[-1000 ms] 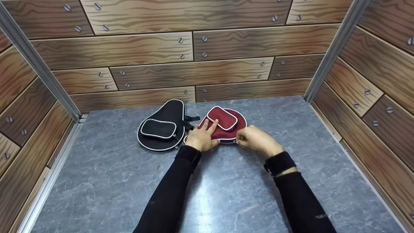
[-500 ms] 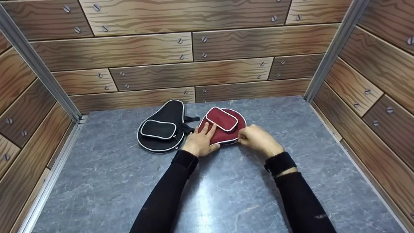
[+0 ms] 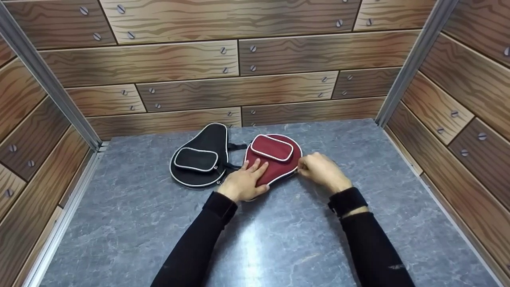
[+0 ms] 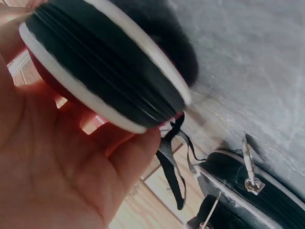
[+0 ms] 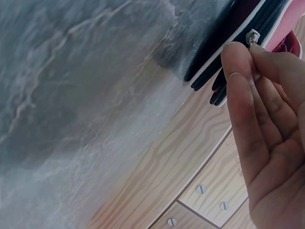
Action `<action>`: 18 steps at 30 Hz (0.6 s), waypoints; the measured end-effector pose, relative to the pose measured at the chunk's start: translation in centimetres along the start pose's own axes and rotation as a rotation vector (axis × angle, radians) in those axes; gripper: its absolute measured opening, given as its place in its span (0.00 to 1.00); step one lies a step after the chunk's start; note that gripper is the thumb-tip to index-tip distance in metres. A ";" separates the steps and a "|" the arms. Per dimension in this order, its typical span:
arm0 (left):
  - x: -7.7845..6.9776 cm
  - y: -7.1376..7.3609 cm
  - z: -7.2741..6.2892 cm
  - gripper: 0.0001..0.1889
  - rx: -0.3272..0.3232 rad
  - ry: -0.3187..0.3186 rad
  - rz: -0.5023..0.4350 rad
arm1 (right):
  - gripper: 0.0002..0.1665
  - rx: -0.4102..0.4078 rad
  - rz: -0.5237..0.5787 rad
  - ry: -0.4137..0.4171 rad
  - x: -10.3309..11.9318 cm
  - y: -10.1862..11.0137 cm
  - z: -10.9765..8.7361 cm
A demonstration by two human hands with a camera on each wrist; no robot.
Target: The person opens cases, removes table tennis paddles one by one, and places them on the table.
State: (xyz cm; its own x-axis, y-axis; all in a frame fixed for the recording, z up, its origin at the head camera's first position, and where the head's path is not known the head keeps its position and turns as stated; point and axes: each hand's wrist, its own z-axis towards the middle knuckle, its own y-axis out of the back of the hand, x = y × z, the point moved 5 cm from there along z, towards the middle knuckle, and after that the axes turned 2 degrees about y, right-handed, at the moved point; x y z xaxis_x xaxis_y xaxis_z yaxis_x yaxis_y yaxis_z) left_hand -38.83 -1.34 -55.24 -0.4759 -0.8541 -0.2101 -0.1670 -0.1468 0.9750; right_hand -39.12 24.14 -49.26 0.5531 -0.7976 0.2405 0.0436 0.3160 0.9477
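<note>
A red paddle-shaped case with white piping and a raised pocket lies on the grey surface, its narrow end turned towards me. My left hand rests on its narrow part with fingers spread, thumb at the near edge. In the left wrist view the black zippered side of that end faces the palm. At the case's right edge my right hand pinches the zipper pull between thumb and forefinger. Beyond the slider, the two zipper edges stand apart.
A black case of the same shape lies just left of the red one, with its own pocket and zipper pulls. A black strap reaches from it towards the red case. Wood-patterned walls enclose the back and sides.
The red case has turned so its narrow end points nearer to me. My left hand has moved left and towards me with it. My right hand stays at about the same spot.
</note>
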 end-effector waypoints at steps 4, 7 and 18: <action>-2.5 3.2 -3.1 0.44 0.024 -0.028 -0.037 | 0.06 -0.003 -0.003 -0.017 -0.3 0.0 0.0; -3.2 3.6 -4.0 0.43 0.030 -0.052 -0.023 | 0.05 -0.006 -0.009 -0.034 -0.6 0.0 -0.1; -5.0 3.5 -5.9 0.44 0.032 -0.120 -0.001 | 0.03 -0.036 -0.019 -0.036 -1.2 0.0 -0.2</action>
State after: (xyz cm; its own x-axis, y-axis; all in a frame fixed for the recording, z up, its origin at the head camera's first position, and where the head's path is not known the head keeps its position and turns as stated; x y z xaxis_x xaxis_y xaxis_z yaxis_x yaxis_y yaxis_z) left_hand -31.91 -0.49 -50.37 -0.5756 -0.7876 -0.2199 -0.1939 -0.1298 0.9724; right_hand -39.61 25.20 -49.60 0.5217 -0.8213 0.2308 0.0838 0.3186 0.9442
